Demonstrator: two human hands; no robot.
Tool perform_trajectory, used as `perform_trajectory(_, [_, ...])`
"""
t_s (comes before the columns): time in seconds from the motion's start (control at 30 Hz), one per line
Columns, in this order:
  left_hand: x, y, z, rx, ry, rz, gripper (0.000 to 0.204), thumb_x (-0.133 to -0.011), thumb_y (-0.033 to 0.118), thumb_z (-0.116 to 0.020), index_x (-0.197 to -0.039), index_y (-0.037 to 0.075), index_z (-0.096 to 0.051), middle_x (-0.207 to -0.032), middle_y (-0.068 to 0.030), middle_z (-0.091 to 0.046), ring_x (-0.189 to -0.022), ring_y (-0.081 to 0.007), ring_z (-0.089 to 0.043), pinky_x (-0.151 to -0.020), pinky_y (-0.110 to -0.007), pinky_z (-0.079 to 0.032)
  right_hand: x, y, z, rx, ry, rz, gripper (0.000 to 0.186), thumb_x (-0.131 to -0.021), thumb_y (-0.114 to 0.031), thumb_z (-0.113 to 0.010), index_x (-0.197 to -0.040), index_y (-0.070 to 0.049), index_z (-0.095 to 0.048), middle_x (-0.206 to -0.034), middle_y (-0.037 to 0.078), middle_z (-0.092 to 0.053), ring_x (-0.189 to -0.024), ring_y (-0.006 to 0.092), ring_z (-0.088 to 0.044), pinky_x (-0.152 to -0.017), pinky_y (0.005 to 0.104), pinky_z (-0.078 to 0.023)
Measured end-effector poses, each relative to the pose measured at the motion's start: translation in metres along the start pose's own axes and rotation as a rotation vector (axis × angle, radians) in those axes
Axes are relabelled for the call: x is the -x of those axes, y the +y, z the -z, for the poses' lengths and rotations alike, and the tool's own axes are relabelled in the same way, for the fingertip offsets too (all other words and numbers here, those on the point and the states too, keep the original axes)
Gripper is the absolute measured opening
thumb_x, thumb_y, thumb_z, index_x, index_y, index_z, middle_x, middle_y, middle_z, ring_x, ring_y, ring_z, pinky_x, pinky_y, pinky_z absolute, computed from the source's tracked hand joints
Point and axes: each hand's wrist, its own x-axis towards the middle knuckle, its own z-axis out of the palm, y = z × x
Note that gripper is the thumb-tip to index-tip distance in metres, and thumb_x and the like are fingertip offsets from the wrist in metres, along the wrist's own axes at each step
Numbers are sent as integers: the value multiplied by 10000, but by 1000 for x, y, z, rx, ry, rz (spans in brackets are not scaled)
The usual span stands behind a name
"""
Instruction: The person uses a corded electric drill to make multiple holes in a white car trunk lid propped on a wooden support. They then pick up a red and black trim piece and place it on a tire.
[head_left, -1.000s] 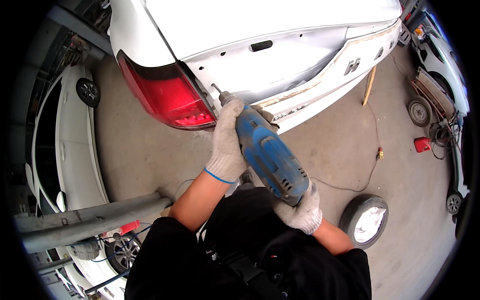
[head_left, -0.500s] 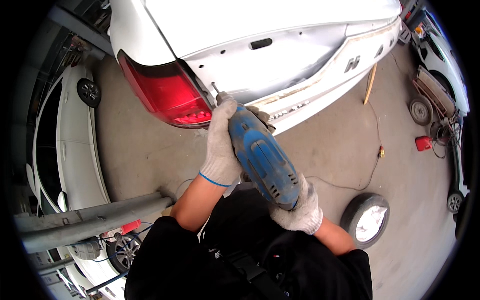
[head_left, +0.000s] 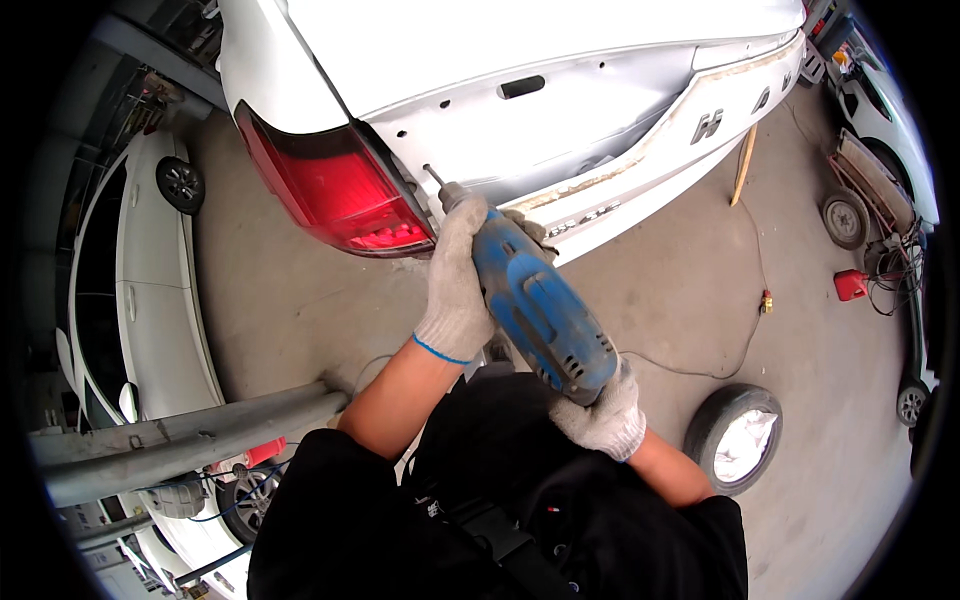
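Both my gloved hands grip a blue, dust-smeared power drill [head_left: 545,310]. My left hand [head_left: 458,270], in an off-white knit glove, closes around its front end just behind the chuck. At the rear, my right hand [head_left: 605,415] is wrapped about the handle, whose trigger is hidden beneath the body. The thin bit [head_left: 432,174] points at a small hole in the white tailgate panel [head_left: 560,140]; whether it is inside the hole I cannot tell. Left of the bit sits a red tail light [head_left: 335,190]. A partly detached white trim strip [head_left: 640,160] runs along the panel's lower edge.
A wooden stick [head_left: 743,165] props the strip from below. On the floor lie a cable [head_left: 745,350], a tire [head_left: 705,435] and a red container [head_left: 850,285]. White cars flank both sides. A thick metal lift arm [head_left: 190,440] extends from the lower left.
The drill's body and both hands have shifted slightly right, while the bit's tip stays at about the same spot on the panel.
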Motion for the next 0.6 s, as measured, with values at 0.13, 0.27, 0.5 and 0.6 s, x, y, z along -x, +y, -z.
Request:
perform_trajectory(0.13, [-3,1,13,49,-68,38,528,-915,523,-569,-1022,7,-600,-911,-180,-648,-797,-325,-676,-694,-457,-597,2,3,-10,41,-1,48,669,-667,-96,-745,-1269,44,-492,-887,203,-713,-753,390,-723,-686,407,-586])
perform_trajectory(0.27, [12,8,14,60,-91,73,566,-899,556,-567,-1031,7,-604,-912,-176,-643,-828,-333,-667,-707,-468,-590,10,-4,-13,59,-37,51,686,-666,-99,-745,-1292,40,-501,-944,202,-709,-800,368,-730,-716,404,-584])
perform_trajectory(0.5, [13,13,0,-3,10,44,565,-896,558,-547,-1000,8,-624,-925,-163,-651,-809,-320,-671,-675,-460,-598,7,-11,-9,-2,6,51,648,-661,-90,-737,-1265,32,-537,-968,198,-710,-831,375,-728,-740,408,-582])
perform_trajectory(0.6, [15,15,-7,-31,-24,-4,466,-934,464,-554,-999,4,-589,-904,-193,-657,-786,-317,-680,-682,-445,-601,4,-17,-4,57,13,45,691,-669,-100,-750,-1294,28,-486,-934,206,-710,-787,386,-725,-701,417,-585])
